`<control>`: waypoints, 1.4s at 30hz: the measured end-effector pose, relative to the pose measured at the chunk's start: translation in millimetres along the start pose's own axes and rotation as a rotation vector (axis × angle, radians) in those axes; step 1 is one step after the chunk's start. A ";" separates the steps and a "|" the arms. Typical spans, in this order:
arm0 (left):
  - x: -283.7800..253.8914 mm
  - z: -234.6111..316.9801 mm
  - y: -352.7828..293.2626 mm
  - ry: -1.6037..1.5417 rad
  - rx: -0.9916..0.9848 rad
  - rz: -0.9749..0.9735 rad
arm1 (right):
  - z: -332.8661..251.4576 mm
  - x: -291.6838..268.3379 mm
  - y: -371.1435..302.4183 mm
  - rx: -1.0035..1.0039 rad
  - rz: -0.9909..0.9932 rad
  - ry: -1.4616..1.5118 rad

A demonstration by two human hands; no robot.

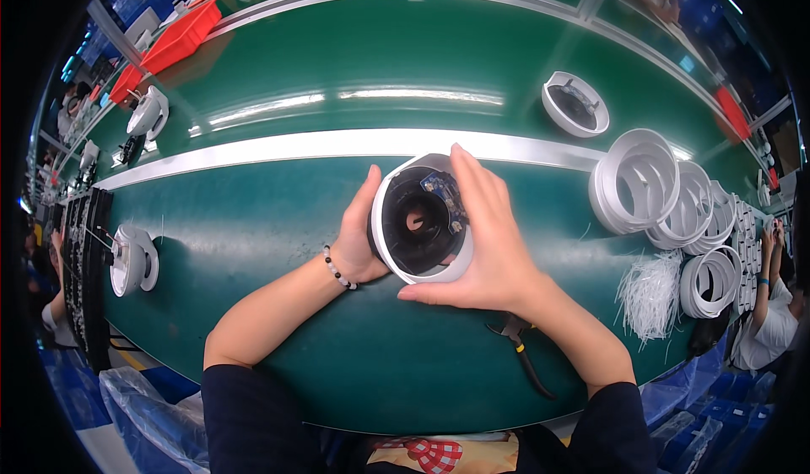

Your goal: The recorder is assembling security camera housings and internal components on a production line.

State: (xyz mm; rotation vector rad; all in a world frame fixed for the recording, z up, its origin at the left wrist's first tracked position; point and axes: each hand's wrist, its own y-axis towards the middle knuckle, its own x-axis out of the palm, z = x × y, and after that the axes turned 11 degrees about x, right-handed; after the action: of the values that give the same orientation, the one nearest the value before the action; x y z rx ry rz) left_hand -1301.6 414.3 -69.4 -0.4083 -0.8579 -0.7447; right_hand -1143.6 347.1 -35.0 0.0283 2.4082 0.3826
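Holding over the tabletop [253, 238] centre: 1 white-and-black round housing [407, 250], grip of left hand [358, 242] and right hand [496, 242] clamped on its opposite sides. Near right: 1 pair of pliers [523, 357].

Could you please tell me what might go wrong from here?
The right hand's fingers are close to the exposed blue board inside the white housing, so a firm squeeze might press on it.
The pliers lie near the right forearm, which could knock them.
The white strips lie loose and tangled at the right, so some could scatter if brushed.
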 end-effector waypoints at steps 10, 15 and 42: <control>2.7 -1.4 -1.8 -0.067 -0.030 -0.019 | 4.4 -6.8 0.8 -0.060 -0.048 0.065; -1.8 -3.0 -2.3 -0.171 -0.018 -0.074 | -7.5 -4.0 -0.7 -0.002 -0.018 -0.121; 4.9 -7.0 2.3 -0.043 0.001 0.080 | 0.7 13.2 -0.8 0.081 0.024 -0.139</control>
State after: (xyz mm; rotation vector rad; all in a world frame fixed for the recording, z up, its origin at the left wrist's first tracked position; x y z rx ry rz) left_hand -1294.1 409.5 -69.7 -0.4565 -0.8769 -0.6636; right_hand -1153.2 348.1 -44.0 0.1159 2.2864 0.2841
